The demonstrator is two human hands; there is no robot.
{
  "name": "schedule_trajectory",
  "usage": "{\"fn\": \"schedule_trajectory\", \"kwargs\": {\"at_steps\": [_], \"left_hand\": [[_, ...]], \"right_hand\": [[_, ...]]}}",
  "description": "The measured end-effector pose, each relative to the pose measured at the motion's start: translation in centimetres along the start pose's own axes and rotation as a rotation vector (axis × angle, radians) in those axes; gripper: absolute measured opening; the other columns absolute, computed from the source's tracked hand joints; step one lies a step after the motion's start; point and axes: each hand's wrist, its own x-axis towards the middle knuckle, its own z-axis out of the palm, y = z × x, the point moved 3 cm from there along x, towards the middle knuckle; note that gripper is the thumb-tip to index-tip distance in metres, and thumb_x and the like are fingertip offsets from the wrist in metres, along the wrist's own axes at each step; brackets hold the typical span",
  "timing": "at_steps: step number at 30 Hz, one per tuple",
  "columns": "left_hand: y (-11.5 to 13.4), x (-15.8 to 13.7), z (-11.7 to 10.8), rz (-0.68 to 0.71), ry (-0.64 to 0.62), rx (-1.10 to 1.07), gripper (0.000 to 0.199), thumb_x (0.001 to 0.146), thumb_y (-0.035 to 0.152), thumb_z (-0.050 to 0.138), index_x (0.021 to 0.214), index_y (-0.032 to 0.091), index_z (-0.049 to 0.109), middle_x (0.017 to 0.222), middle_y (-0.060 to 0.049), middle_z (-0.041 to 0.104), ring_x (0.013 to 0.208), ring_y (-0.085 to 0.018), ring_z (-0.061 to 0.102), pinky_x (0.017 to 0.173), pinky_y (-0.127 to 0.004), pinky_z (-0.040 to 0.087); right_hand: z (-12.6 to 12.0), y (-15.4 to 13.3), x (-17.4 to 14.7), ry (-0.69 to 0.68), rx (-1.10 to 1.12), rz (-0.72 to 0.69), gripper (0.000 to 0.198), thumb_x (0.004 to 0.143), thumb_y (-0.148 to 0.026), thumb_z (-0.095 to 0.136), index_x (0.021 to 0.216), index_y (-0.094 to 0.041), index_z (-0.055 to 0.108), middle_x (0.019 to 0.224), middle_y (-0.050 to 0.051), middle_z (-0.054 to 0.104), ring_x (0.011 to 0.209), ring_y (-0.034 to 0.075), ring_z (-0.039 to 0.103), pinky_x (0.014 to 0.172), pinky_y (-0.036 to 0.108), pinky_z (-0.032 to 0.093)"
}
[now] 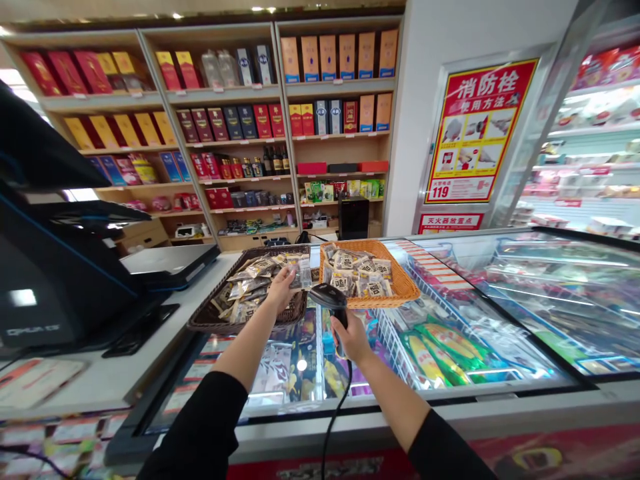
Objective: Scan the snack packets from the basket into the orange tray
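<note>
Just ahead of the right hand (353,335), which grips a black corded scanner (327,297), the left hand (281,285) pinches a small crinkly foil snack packet (299,269), held level with the scanner's head and to its left. Beneath the left hand sits a dark woven basket (210,319); right of the scanner, an orange wicker basket (406,287) on the glass freezer lid (500,313).

Left hand (281,288) bare, no glove, ring or watch visible; right hand (354,337) likewise bare; both forearms uncovered; black long sleeves (210,427) pushed up toward the elbows, plain, unmarked.
</note>
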Motion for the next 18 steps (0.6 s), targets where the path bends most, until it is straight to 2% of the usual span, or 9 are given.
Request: {"fn": "schedule_trajectory", "kwargs": {"at_steps": [4, 7, 12, 15, 18], "left_hand": [[-0.3, 0.0, -0.1, -0.030, 0.020, -0.050, 0.036, 0.076, 0.038, 0.064, 0.104, 0.018, 0.054, 0.104, -0.006, 0.065, 0.090, -0.019, 0.064, 0.078, -0.033, 0.055], [-0.5, 0.1, -0.3, -0.031, 0.045, -0.070, 0.033, 0.074, 0.039, 0.066, 0.097, 0.019, 0.054, 0.094, -0.004, 0.067, 0.084, -0.017, 0.064, 0.076, -0.031, 0.054], [-0.5, 0.5, -0.9, 0.039, 0.075, -0.045, 0.037, 0.068, 0.044, 0.071, 0.089, 0.018, 0.055, 0.084, -0.001, 0.067, 0.079, -0.016, 0.065, 0.076, -0.032, 0.053], [0.8, 0.4, -0.3, 0.233, 0.154, 0.120, 0.033, 0.070, 0.042, 0.069, 0.092, 0.018, 0.060, 0.090, -0.004, 0.069, 0.087, -0.019, 0.065, 0.083, -0.035, 0.051], [2.4, -0.2, 2.4, 0.535, 0.248, 0.440, 0.025, 0.081, 0.035, 0.060, 0.099, 0.020, 0.068, 0.111, -0.008, 0.067, 0.108, -0.022, 0.059, 0.101, -0.041, 0.040]], "right_hand": [[0.1, -0.1, 0.0, -0.025, -0.057, -0.013, 0.023, 0.085, -0.041, 0.056, 0.074, -0.021, 0.053, 0.043, -0.006, 0.050, 0.034, 0.013, 0.045, 0.041, 0.024, 0.036], [0.1, 0.0, 0.0, -0.029, -0.072, -0.018, 0.024, 0.085, -0.041, 0.055, 0.073, -0.021, 0.053, 0.043, -0.006, 0.050, 0.035, 0.012, 0.045, 0.042, 0.025, 0.037], [0.0, 0.5, 0.1, 0.002, 0.061, 0.010, 0.028, 0.082, -0.046, 0.058, 0.075, -0.021, 0.051, 0.047, -0.006, 0.052, 0.034, 0.010, 0.044, 0.039, 0.023, 0.036], [-0.8, 0.3, 0.7, 0.158, 0.283, 0.016, 0.032, 0.080, -0.051, 0.058, 0.079, -0.021, 0.048, 0.052, -0.006, 0.053, 0.035, 0.010, 0.044, 0.037, 0.022, 0.035], [-2.7, 0.2, 1.4, 0.463, 0.458, 0.000, 0.038, 0.077, -0.057, 0.057, 0.083, -0.023, 0.044, 0.053, -0.008, 0.051, 0.035, 0.009, 0.045, 0.036, 0.022, 0.036]]}}
